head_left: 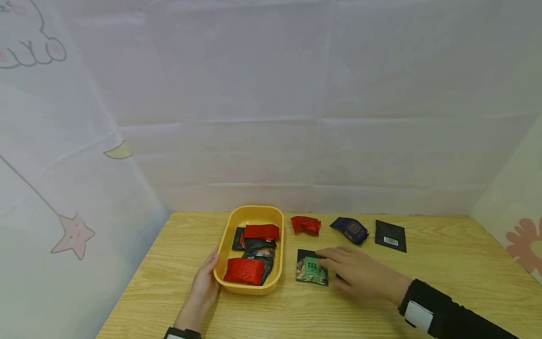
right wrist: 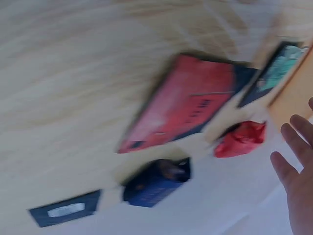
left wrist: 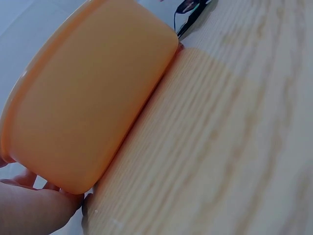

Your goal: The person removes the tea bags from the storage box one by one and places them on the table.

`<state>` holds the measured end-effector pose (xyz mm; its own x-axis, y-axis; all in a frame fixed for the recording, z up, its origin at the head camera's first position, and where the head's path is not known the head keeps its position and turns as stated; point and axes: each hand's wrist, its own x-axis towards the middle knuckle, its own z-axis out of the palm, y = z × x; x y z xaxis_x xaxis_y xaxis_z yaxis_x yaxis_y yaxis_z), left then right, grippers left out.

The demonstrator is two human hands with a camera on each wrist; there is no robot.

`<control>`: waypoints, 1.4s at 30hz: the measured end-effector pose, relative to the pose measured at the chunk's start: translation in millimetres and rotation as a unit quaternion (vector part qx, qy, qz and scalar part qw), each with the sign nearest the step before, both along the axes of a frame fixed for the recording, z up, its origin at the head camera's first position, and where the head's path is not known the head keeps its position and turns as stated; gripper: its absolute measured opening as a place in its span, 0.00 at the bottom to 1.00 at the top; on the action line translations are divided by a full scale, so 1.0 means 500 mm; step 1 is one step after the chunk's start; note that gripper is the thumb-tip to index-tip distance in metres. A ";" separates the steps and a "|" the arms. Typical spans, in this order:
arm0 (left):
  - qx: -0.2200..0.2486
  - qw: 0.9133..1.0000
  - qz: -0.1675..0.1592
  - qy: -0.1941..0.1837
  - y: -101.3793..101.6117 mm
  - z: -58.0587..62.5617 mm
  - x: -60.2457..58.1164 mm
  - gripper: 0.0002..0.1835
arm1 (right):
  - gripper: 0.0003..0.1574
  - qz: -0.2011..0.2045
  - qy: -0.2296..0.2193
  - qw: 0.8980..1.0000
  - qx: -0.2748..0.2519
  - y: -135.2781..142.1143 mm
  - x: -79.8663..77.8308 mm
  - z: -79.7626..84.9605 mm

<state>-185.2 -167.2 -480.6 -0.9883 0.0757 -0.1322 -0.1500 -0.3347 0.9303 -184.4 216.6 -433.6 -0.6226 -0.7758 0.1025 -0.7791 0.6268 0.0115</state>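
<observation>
My left hand (head_left: 205,282) holds the left side of a yellow plastic tray (head_left: 280,263), its fingers against the outer wall in the left wrist view. In the tray lie red packets (head_left: 244,271) and black ones. My right hand (head_left: 360,273), fingers extended and nothing gripped, hovers over the table right of the tray. Its fingertips overlap a black packet with a green label (head_left: 312,267) in the head view. A flat red-and-black packet (right wrist: 188,100) shows in the right wrist view; in the head view the right hand mostly hides it.
Behind the right hand lie a small red packet (head_left: 306,225), a dark blue packet (head_left: 354,230) and a flat black packet with a white barcode label (head_left: 390,235). The wooden table (head_left: 457,254) ends at a white cloth backdrop (head_left: 254,155).
</observation>
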 end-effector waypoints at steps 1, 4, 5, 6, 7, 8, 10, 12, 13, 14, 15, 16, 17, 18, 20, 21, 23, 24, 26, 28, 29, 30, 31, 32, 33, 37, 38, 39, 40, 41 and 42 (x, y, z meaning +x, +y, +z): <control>0.001 1.000 0.002 -0.001 0.000 0.000 0.000 0.32 | 0.34 0.009 0.010 1.000 0.002 -0.007 0.000 0.005; 0.000 1.000 -0.002 0.002 0.000 0.000 0.001 0.32 | 0.34 0.031 0.031 0.999 0.004 -0.032 0.002 0.022; 0.001 1.000 -0.002 0.000 0.001 0.000 0.002 0.32 | 0.34 0.037 0.034 0.999 0.001 -0.041 0.003 0.028; 0.001 1.000 -0.002 0.000 0.001 0.000 0.002 0.32 | 0.33 0.045 0.037 0.998 -0.005 -0.049 0.003 0.033; 0.002 1.000 -0.004 0.001 0.001 0.001 0.002 0.32 | 0.32 0.053 0.042 0.998 -0.009 -0.059 0.002 0.038; 0.002 1.000 -0.006 0.002 0.001 0.001 0.002 0.32 | 0.31 0.060 0.047 0.997 -0.014 -0.068 0.002 0.043; 0.004 1.000 -0.009 0.003 0.001 0.002 0.003 0.31 | 0.31 0.073 0.055 0.996 -0.024 -0.087 0.000 0.050; 0.006 1.000 -0.008 0.002 0.001 0.003 0.002 0.31 | 0.30 0.086 0.062 0.994 -0.032 -0.106 -0.004 0.056; 0.006 1.000 -0.007 0.000 0.000 0.003 0.003 0.31 | 0.31 0.088 0.066 0.993 -0.031 -0.117 -0.006 0.060; 0.004 1.000 -0.007 0.001 0.000 0.003 0.002 0.31 | 0.31 0.090 0.067 0.993 -0.032 -0.127 -0.008 0.062; 0.003 1.000 -0.005 0.000 0.000 0.003 0.002 0.31 | 0.31 0.092 0.066 0.993 -0.030 -0.137 -0.011 0.065; 0.001 1.000 -0.003 0.001 0.000 0.004 0.002 0.31 | 0.32 0.092 0.067 0.993 -0.027 -0.148 -0.015 0.068; 0.001 1.000 0.000 -0.002 0.000 0.005 0.001 0.31 | 0.32 0.092 0.065 0.993 -0.024 -0.159 -0.018 0.071; -0.001 1.000 0.003 -0.002 0.000 0.005 0.001 0.31 | 0.32 0.091 0.062 0.994 -0.021 -0.169 -0.021 0.074; -0.006 1.000 0.002 0.001 0.000 0.004 0.000 0.31 | 0.33 0.091 0.054 0.994 -0.014 -0.188 -0.026 0.080; -0.005 1.000 0.005 -0.001 0.000 0.005 0.000 0.31 | 0.33 0.092 0.050 0.994 -0.011 -0.197 -0.028 0.082; -0.007 1.000 0.007 -0.004 0.000 0.005 -0.001 0.31 | 0.33 0.093 0.041 0.995 -0.010 -0.214 -0.032 0.086; -0.005 1.000 0.004 -0.001 0.000 0.004 -0.001 0.31 | 0.33 0.094 0.037 0.995 -0.010 -0.222 -0.034 0.088; 0.000 1.000 0.000 0.003 0.001 0.005 -0.001 0.31 | 0.33 0.093 0.037 0.995 -0.009 -0.240 -0.037 0.089; 0.009 1.000 -0.005 0.007 0.001 0.006 -0.002 0.31 | 0.33 0.093 0.039 0.995 -0.012 -0.257 -0.039 0.091; 0.012 1.000 -0.008 0.010 0.001 0.006 -0.002 0.31 | 0.32 0.093 0.040 0.995 -0.014 -0.266 -0.040 0.092; 0.016 1.000 -0.012 0.013 0.001 0.006 -0.002 0.32 | 0.32 0.094 0.040 0.995 -0.017 -0.274 -0.041 0.093; 0.018 1.000 -0.013 0.014 0.001 0.007 -0.002 0.32 | 0.32 0.095 0.043 0.994 -0.018 -0.282 -0.042 0.093; 0.020 1.000 -0.014 0.014 0.001 0.007 -0.003 0.32 | 0.31 0.096 0.043 0.994 -0.018 -0.290 -0.043 0.094; 0.022 1.000 -0.016 0.014 0.001 0.007 -0.003 0.31 | 0.31 0.098 0.044 0.994 -0.018 -0.297 -0.043 0.094; 0.025 0.999 -0.021 0.015 0.001 0.006 -0.002 0.31 | 0.32 0.095 0.043 0.995 0.002 -0.324 -0.045 0.092; 0.025 0.999 -0.022 0.014 0.000 0.005 -0.001 0.31 | 0.32 0.093 0.041 0.995 0.011 -0.330 -0.046 0.091; 0.025 0.999 -0.022 0.014 0.000 0.006 -0.001 0.31 | 0.33 0.091 0.040 0.995 0.022 -0.336 -0.046 0.091; 0.025 0.999 -0.022 0.014 -0.001 0.006 0.000 0.31 | 0.33 0.089 0.037 0.995 0.034 -0.341 -0.047 0.091; 0.022 0.999 -0.023 0.014 -0.001 0.005 0.000 0.31 | 0.33 0.088 0.035 0.994 0.045 -0.346 -0.048 0.092; 0.021 0.999 -0.023 0.012 -0.002 0.006 0.001 0.31 | 0.33 0.087 0.035 0.994 0.055 -0.351 -0.049 0.094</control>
<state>-184.8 -168.1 -477.7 -0.9867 0.1256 -0.1036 -0.1433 -0.3675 0.9189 -209.1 41.0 -386.5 -0.4730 -0.8797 0.0490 -0.8701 0.4752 0.1313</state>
